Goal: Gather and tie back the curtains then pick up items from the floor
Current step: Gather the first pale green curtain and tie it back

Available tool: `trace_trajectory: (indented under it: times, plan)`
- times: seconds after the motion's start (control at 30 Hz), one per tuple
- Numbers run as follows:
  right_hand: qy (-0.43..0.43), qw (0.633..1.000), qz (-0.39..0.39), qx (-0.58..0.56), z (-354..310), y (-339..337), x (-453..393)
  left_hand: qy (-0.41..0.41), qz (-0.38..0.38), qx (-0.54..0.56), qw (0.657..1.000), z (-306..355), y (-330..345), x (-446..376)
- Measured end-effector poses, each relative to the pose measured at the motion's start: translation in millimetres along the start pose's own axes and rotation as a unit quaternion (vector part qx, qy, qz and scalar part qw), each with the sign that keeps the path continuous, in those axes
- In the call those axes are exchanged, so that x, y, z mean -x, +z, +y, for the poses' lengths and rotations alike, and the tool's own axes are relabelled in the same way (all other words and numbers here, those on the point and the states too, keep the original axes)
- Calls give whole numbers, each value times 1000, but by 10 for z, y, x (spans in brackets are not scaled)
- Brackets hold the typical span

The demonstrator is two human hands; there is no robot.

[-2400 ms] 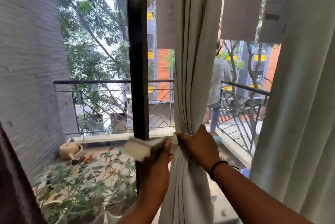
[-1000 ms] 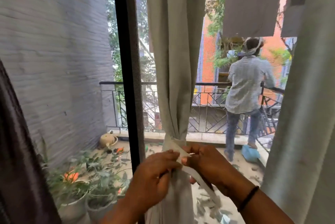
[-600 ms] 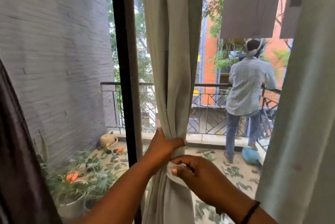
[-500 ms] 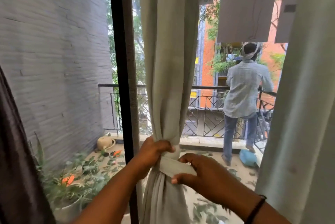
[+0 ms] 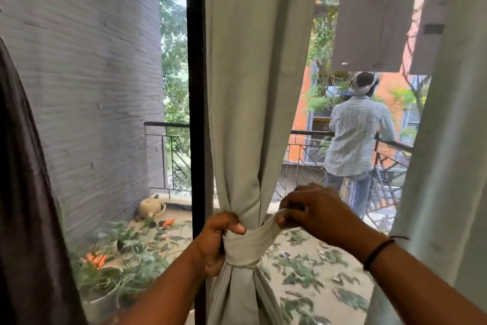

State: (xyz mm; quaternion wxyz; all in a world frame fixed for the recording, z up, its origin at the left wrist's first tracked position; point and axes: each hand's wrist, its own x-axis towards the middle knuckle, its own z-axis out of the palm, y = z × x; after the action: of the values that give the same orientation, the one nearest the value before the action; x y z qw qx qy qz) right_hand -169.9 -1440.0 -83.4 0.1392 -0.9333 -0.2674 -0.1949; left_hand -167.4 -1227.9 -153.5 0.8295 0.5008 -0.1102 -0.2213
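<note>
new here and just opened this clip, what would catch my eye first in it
Dead centre, a pale curtain hangs bunched, cinched low by a cloth tie. The left hand grips the bunch at the tie, while the right hand pinches the tie's loose end out to the right. Beyond the glass, upper right, a person stands at the balcony railing, back turned.

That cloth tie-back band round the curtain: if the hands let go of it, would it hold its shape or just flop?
Probably flop. The band sags and creases between the left hand and the right hand, so it looks soft and light. It may unwind, since no finished knot shows. The bunched curtain would likely spread again.
</note>
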Motion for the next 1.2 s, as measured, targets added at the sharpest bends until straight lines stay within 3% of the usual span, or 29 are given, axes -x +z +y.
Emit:
trace_trajectory:
  times: [0.1,0.23,0.33,0.53,0.63,0.73,0.8,0.9,0.97,1.2]
  plan:
    - [49,985,41,-159,-258,369,-21,5,-55,20,998,7,-55,93]
    - [193,935,47,-293,-621,522,-25,10,-81,-4,997,107,-203,241]
    - [310,852,-13,-421,-919,492,-34,6,-75,-70,995,229,-306,341]
    - [379,725,-34,-574,-1265,546,-152,7,-109,-154,982,455,-513,503]
    - [419,665,-32,-617,-1355,632,-175,2,-135,-140,981,534,-632,571]
    - [442,614,-17,-653,-1382,661,-183,-60,-166,-56,983,595,-780,573]
    - [456,605,1,-653,-1393,674,-177,-107,-134,-40,984,587,-851,505]
    - [456,605,28,-653,-1385,743,-162,-126,-60,-263,955,627,-916,389]
    - [439,615,34,-654,-1370,782,-146,-159,-90,-361,914,780,-911,357]
    - [393,655,96,-638,-1377,776,-127,-288,-199,-439,828,1123,-688,148]
